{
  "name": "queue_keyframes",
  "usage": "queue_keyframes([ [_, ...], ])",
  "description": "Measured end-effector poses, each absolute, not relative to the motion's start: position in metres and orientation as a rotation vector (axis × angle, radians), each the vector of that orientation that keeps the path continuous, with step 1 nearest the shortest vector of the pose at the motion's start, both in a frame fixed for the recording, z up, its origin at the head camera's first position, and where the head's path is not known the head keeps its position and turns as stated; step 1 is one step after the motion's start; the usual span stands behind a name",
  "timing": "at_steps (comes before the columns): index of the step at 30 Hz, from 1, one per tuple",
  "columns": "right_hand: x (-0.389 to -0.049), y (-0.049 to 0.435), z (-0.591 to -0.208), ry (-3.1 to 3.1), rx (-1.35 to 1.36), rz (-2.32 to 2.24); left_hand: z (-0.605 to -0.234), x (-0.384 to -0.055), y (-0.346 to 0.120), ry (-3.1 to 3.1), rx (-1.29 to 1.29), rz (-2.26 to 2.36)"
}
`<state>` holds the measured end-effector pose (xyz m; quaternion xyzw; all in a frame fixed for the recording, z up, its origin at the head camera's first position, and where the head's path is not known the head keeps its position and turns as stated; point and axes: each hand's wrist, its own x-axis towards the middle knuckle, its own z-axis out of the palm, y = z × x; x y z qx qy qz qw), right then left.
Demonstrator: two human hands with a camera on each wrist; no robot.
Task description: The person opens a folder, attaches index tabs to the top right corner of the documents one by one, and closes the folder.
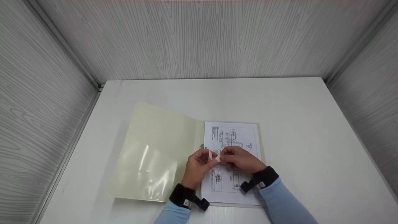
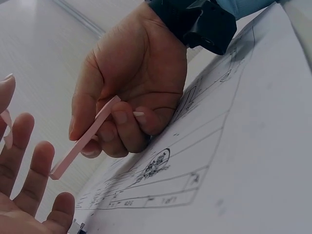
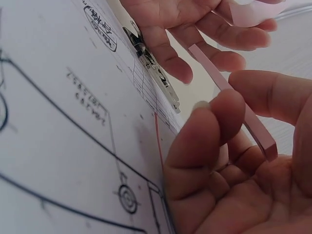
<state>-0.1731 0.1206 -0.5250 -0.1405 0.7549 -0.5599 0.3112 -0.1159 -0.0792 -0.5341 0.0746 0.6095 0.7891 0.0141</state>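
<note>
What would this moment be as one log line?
Left hand: pinches pink slip | Right hand: pinches pink pad | Folder: open | Papers: in folder, beneath hands

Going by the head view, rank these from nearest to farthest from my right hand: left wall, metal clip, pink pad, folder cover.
From your right hand:
1. Pink pad, held in it
2. Metal clip, a little left
3. Folder cover, left of the clip
4. Left wall, far left
</note>
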Motion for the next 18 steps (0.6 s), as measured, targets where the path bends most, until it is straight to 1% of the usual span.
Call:
queue_keyframes([
  [12,-0.174,0.121,-0.521,1.943,-0.373,-1.528,-0.532,-0.116,-0.081,1.887,0.219,2.442],
  [18,-0.179,0.142,-0.506,1.989,-0.321,-1.572,-0.533,-0.115,-0.079,1.845,0.240,2.474],
])
